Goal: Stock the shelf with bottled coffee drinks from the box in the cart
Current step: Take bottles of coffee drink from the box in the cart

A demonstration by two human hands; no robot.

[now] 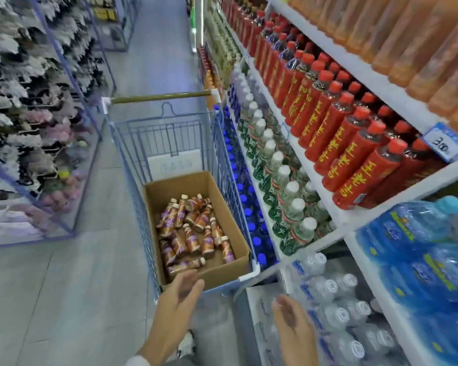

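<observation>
Cart [132, 180]: blue wire, in the aisle, right side close along the shelf [325, 199]; handle [160, 97] at far end.
Box [222, 207]: open cardboard, in the cart's near end, spans almost wall to wall; near edge by the cart's near rim.
Coffee btls [191, 228]: brown w/ purple labels, pale caps, all lying down in a loose heap on the box floor. One lies along the near wall, by the near-left corner. Bit of bare floor at the near-right corner. None seen on the shelf.
L hand [179, 294]: over the box's near edge, fingers out straight-ish twd the btls, palm facing right. Empty, grips nothing. Motion-blurred, so can't tell if fingertips touch the near btl.
R hand [291, 320]: right of the cart's near-right corner, in front of the water packs [336, 299]. Fingers relaxed, palm facing left, holds nothing. Tips blurred.
Hands: well apart, cart corner between them.
Shelf, top: orange drinks [407, 43].
Shelf, next: red btls [341, 133], red caps, yellow script; price tag [443, 142] on the rim at right.
Shelf, below: green-label btls [283, 196], white caps.
Shelf, low: blue-cap btls [249, 207] just beside the cart's right wall; clear water packs nearer; blue jugs [421, 233] at right edge.
Left of aisle: wire rack [37, 128] w/ hanging goods, too blurred to ID.
Floor [90, 260]: grey tile.
Shoe [187, 344]: betw the forearms, bottom edge.
</observation>
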